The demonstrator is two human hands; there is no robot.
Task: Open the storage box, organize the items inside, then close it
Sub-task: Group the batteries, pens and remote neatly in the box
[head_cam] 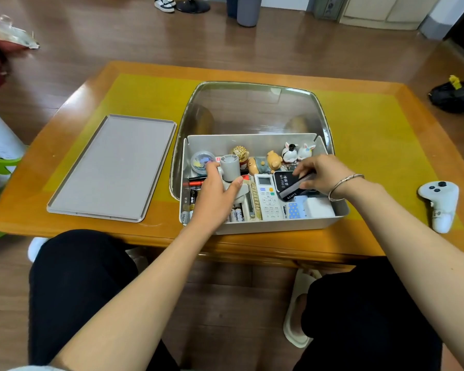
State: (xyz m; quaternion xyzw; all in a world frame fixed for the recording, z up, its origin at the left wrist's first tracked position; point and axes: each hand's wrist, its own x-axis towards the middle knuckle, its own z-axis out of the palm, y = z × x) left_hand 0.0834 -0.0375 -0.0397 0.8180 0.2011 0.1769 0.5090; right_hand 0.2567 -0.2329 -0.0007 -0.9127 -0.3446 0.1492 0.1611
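Hands in lidless grey box: left seemingly grips fan, right pinches black device.

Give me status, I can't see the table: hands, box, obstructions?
Left hand grips grey cylinder gadget. Right hand holds black box. Storage box open, lid on table beside it. Nothing blocking.

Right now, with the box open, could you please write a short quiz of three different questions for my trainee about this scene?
1. True or false: the grey lid lies on the table, to the left of the storage box.
2. What does the right hand hold?
3. The left hand has its grip on: A) the white remote control, B) a small grey handheld device, C) the game controller.

Key: 1 true. 2 A black box with white print. 3 B.
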